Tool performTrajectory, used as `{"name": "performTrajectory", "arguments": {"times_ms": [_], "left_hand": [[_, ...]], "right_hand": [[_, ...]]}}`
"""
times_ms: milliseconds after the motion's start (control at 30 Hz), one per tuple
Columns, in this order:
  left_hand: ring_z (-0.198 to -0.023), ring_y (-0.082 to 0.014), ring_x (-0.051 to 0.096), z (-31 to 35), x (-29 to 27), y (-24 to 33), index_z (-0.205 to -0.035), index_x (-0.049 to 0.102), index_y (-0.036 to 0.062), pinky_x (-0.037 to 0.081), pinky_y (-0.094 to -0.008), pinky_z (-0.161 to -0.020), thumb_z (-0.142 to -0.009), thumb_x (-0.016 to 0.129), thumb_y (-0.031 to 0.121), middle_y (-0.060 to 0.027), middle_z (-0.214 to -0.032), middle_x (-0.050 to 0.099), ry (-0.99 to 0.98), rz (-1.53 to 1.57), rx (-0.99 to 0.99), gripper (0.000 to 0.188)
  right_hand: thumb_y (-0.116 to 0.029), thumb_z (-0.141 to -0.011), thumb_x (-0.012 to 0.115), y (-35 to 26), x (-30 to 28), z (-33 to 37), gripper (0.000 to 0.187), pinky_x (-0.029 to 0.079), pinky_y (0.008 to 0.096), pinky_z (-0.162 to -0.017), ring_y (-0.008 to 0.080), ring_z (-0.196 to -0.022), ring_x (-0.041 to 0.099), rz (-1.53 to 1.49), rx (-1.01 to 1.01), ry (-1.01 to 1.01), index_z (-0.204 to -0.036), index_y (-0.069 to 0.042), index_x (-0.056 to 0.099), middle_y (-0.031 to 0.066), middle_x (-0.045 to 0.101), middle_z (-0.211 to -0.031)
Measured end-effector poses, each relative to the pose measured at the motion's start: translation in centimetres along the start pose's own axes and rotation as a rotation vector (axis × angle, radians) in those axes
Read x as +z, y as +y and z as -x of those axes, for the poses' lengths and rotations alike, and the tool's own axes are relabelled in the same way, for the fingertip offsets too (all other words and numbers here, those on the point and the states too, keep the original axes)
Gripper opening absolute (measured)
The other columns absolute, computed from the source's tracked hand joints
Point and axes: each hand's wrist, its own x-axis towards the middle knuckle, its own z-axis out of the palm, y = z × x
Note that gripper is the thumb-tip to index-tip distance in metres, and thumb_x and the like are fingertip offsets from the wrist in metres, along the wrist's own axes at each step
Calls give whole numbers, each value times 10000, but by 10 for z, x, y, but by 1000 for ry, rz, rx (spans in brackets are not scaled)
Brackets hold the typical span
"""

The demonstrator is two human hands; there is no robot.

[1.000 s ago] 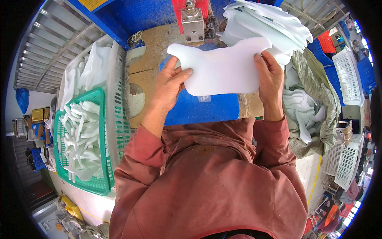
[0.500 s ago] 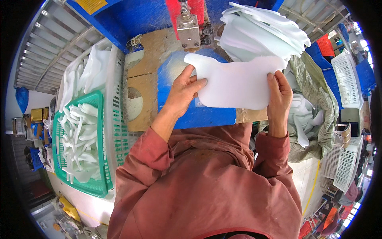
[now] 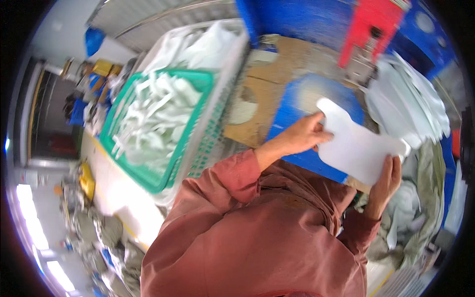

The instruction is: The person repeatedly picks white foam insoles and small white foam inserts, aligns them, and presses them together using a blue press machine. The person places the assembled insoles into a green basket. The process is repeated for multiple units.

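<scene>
Both my hands hold one flat white cut sheet (image 3: 357, 144) with a rounded tab at its top left. My left hand (image 3: 305, 133) grips its left edge just under the tab. My right hand (image 3: 387, 179) pinches its lower right corner. The sheet lies over a blue pad (image 3: 304, 96) set on a brown board (image 3: 269, 94). A stack of similar white sheets (image 3: 408, 106) rises just right of the held sheet. My rust-red sleeves fill the lower middle of the view.
A red press head (image 3: 373, 24) hangs above the pad against a blue machine body. At left, a green basket (image 3: 195, 136) of white offcuts rests in a white basket (image 3: 217, 123). Grey-green cloth (image 3: 428, 218) is heaped at right.
The view has swung left and tilted, so baskets now fill the upper left. The white sheet has come down from the stack onto the blue pad, still in both hands.
</scene>
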Motion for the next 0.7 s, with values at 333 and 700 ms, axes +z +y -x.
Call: {"name": "performTrajectory", "arguments": {"times_ms": [333, 700], "left_hand": [[-961, -348, 753, 211, -122, 66, -1305, 705, 52, 597, -429, -831, -975, 741, 247, -188, -1143, 761, 390, -1135, 80, 384], [-1261, -414, 623, 224, -418, -148, -1461, 608, 111, 509, -533, -1031, -917, 747, 362, -209, -1351, 673, 807, -1601, -202, 615]], "right_hand": [[-176, -1080, 626, 87, -11, 16, 280, 463, 262, -705, 85, -786, 555, 520, 229, -319, -1231, 52, 686, 21, 673, -916], [-103, -1055, 600, 82, -34, 29, 330, 585, 357, -844, 208, -950, 710, 368, 156, -252, -1355, 15, 669, 106, 750, -1122]]}}
